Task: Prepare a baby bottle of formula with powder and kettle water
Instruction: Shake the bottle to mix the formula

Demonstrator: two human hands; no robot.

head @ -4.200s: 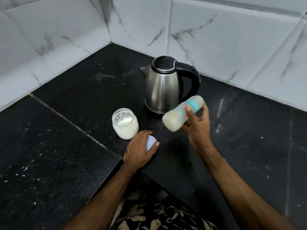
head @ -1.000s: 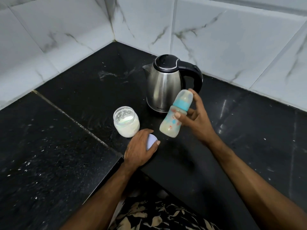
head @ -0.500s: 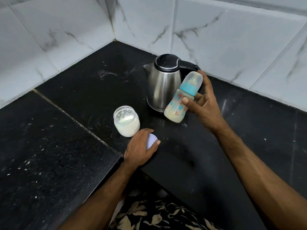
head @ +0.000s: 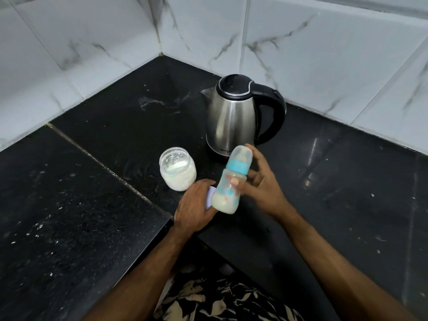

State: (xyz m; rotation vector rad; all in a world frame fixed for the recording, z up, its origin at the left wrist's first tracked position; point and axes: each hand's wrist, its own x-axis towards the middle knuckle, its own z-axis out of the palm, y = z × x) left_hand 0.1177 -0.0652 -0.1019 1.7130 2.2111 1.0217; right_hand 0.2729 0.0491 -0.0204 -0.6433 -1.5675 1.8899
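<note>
The baby bottle (head: 228, 188), capped with a clear dome over a turquoise collar and holding pale milky formula in its lower part, was up off the counter in the right hand (head: 259, 188), tilted a little with its top leaning to the right and away. The thumb lay across its front and the fingers curled round behind it. It hung just in front of the steel electric kettle (head: 234, 117), which stood upright with its black lid closed and its handle to the right. To the left, near the kettle, an open jar of white powder (head: 177, 169) sat on the black stone countertop (head: 92, 228). The left hand (head: 196, 207) rested palm down at the near edge, fingers bent over a pale lilac lid (head: 210, 196), mostly hidden. Marbled white wall tiles (head: 324, 54) closed the corner behind.
</note>
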